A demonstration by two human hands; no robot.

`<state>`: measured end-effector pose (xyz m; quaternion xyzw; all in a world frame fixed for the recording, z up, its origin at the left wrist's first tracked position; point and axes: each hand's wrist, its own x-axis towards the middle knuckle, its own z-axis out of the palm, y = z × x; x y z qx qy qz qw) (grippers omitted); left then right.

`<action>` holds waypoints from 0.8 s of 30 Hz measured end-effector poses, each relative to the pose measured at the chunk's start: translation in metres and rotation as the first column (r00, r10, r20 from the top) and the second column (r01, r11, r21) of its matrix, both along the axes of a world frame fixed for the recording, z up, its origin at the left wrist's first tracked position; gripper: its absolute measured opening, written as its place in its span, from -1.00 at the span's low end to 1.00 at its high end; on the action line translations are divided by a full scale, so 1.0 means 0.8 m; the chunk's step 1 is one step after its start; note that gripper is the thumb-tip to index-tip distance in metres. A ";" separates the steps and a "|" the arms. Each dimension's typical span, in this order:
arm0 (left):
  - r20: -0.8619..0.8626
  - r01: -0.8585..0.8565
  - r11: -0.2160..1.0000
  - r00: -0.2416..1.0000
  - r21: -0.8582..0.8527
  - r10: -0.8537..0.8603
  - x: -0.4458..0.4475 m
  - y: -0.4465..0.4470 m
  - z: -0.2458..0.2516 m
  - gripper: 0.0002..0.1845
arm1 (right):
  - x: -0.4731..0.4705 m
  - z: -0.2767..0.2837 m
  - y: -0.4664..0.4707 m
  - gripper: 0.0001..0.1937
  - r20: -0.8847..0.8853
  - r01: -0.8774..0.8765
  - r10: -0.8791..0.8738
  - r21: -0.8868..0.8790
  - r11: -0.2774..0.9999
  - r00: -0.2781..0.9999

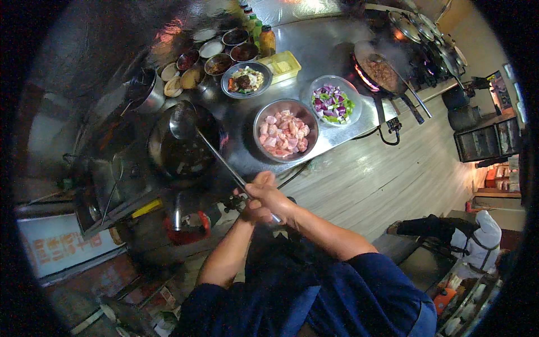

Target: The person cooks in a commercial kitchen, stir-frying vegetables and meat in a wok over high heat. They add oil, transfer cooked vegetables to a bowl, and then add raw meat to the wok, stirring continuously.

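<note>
A long-handled metal ladle point(221, 160) slants from my hands over a dark wok point(163, 147), its round bowl above the wok's far side. My right hand point(269, 194) is closed around the handle. My left hand point(257, 212) is curled over the handle's lower end, close against the right; its fingers are partly hidden. Dark liquid point(187, 153) with a few pieces in it seems to lie in the wok, but the dimness blurs it. Right of the wok stands a steel bowl point(257, 134) of raw, cut meat point(286, 132).
A clear bowl of chopped onion and green pepper point(332, 103) sits by the counter's edge. Behind are a plate of ingredients point(246, 80), a yellow container point(286, 65), seasoning bowls point(219, 64) and bottles point(267, 40). Farther right, a steaming pan point(379, 73) has flame beneath. Someone in white point(478, 242) is at lower right.
</note>
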<state>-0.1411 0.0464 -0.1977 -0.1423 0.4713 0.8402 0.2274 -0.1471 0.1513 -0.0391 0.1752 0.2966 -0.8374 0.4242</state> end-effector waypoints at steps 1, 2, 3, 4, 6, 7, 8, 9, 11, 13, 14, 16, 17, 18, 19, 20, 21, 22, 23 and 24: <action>0.022 -0.054 0.995 0.998 -0.079 0.056 -0.006 0.039 -0.006 -0.41 | 0.003 0.002 0.006 -0.67 0.008 0.000 0.000 -0.005 1.000 1.000; 0.039 -0.105 0.981 0.993 -0.161 0.112 -0.017 0.066 -0.009 -0.37 | 0.006 0.005 0.006 -0.67 0.009 0.025 -0.025 -0.006 1.000 1.000; 0.117 -0.048 0.986 0.991 -0.163 0.068 -0.035 0.080 -0.013 -0.38 | 0.012 0.009 0.013 -0.67 -0.019 0.040 -0.040 -0.022 0.999 0.999; 0.193 0.009 0.987 0.981 -0.161 0.023 -0.053 0.095 -0.016 -0.38 | 0.019 0.013 0.021 -0.66 -0.025 0.041 -0.041 0.001 0.999 0.999; 0.285 -0.035 0.990 0.956 -0.139 0.074 -0.068 0.116 -0.018 -0.47 | 0.033 0.019 0.041 -0.65 -0.012 0.051 -0.053 -0.097 0.994 0.999; 0.276 -0.050 0.992 0.958 -0.113 0.080 -0.073 0.124 -0.018 -0.50 | 0.038 0.022 0.051 -0.65 0.010 0.049 -0.049 0.015 0.999 0.999; 0.237 -0.096 0.990 0.964 -0.099 0.117 -0.080 0.128 -0.018 -0.51 | 0.042 0.024 0.058 -0.64 0.006 0.035 -0.035 0.038 0.999 0.999; 0.257 -0.131 0.981 0.952 -0.145 0.166 -0.081 0.125 -0.016 -0.51 | 0.043 0.026 0.061 -0.63 -0.001 0.005 -0.005 0.052 0.999 1.000; 0.138 -0.175 0.963 0.969 -0.206 0.205 -0.079 0.112 -0.008 -0.58 | 0.047 0.032 0.075 -0.62 -0.057 0.019 -0.016 0.056 0.998 0.998; -0.103 -0.193 0.945 0.980 -0.265 0.172 -0.056 0.073 0.007 -0.68 | 0.044 0.038 0.082 -0.64 -0.026 0.033 -0.032 0.012 0.999 0.999; -0.160 -0.119 0.964 0.984 -0.238 0.082 -0.045 0.044 0.017 -0.70 | 0.041 0.040 0.083 -0.67 -0.029 0.035 -0.034 0.024 0.999 0.999; 0.233 -0.185 0.976 0.950 -0.113 0.207 -0.013 -0.010 0.046 -0.65 | 0.033 0.048 0.089 -0.75 0.023 0.041 -0.040 -0.019 0.999 0.999; 0.298 -0.270 0.954 0.907 -0.132 0.298 0.015 -0.046 0.067 -0.61 | 0.029 0.052 0.092 -0.79 0.032 0.047 -0.045 -0.068 0.997 0.998; 0.304 -0.302 0.922 0.879 -0.242 0.368 0.039 -0.081 0.089 -0.61 | 0.026 0.055 0.094 -0.74 0.010 0.042 -0.042 -0.047 0.998 0.999; 0.320 -0.330 0.868 0.832 -0.370 0.453 0.061 -0.117 0.114 -0.62 | 0.022 0.058 0.095 -0.69 0.001 0.047 -0.047 -0.052 0.998 0.999; 0.272 -0.382 0.862 0.837 -0.332 0.475 0.079 -0.151 0.140 -0.52 | 0.020 0.059 0.095 -0.63 -0.097 0.028 -0.032 -0.045 0.999 0.995; 0.187 -0.442 0.850 0.845 -0.286 0.502 0.090 -0.184 0.165 -0.42 | 0.015 0.059 0.093 -0.77 -0.104 -0.007 0.003 -0.040 0.999 0.995; 0.133 -0.481 0.774 0.808 -0.413 0.573 0.096 -0.211 0.184 -0.40 | 0.015 0.056 0.089 -0.70 -0.100 0.004 0.001 0.048 0.999 0.995; 0.052 -0.514 0.680 0.777 -0.523 0.627 0.098 -0.237 0.201 -0.39 | 0.014 0.054 0.082 -0.59 -0.106 0.020 -0.009 0.102 0.995 0.994; -0.033 -0.534 0.655 0.788 -0.536 0.615 0.093 -0.263 0.216 -0.45 | 0.012 0.049 0.074 -0.66 -0.128 0.012 0.003 0.117 0.993 0.992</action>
